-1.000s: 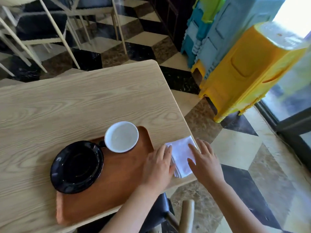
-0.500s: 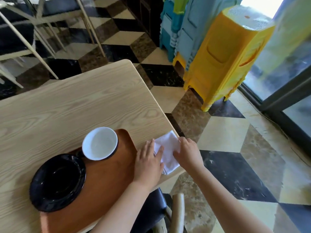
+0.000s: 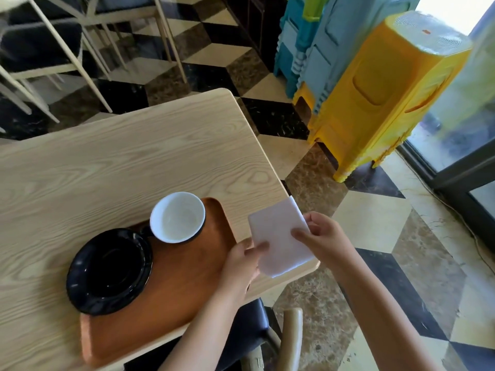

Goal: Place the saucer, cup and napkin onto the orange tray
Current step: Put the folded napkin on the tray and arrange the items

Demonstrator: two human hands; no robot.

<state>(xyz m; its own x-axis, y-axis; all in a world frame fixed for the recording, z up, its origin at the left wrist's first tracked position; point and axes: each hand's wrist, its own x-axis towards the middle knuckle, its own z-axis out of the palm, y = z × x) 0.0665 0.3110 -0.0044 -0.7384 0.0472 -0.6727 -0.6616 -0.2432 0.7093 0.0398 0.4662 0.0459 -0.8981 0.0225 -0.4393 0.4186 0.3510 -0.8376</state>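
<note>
An orange wooden tray (image 3: pixel 184 285) lies at the near edge of the table (image 3: pixel 112 167). A black saucer (image 3: pixel 108 271) rests on the tray's left part, overhanging its left rim. A cup (image 3: pixel 177 217), white inside and dark outside, stands at the tray's far end. A folded white napkin (image 3: pixel 278 234) is held just above the table's near right corner, right of the tray. My left hand (image 3: pixel 242 266) pinches its near left edge. My right hand (image 3: pixel 325 238) grips its right side.
A stack of yellow plastic stools (image 3: pixel 385 95) and blue ones (image 3: pixel 318 46) stands on the chequered floor to the right. White chair legs (image 3: pixel 67 49) stand beyond the table. A dark chair seat (image 3: pixel 251 325) is below the table's near edge.
Both hands have taken hold of the napkin and lifted it off the table's corner, holding it spread flat. The camera view shifted; saucer and cup stay on the tray.
</note>
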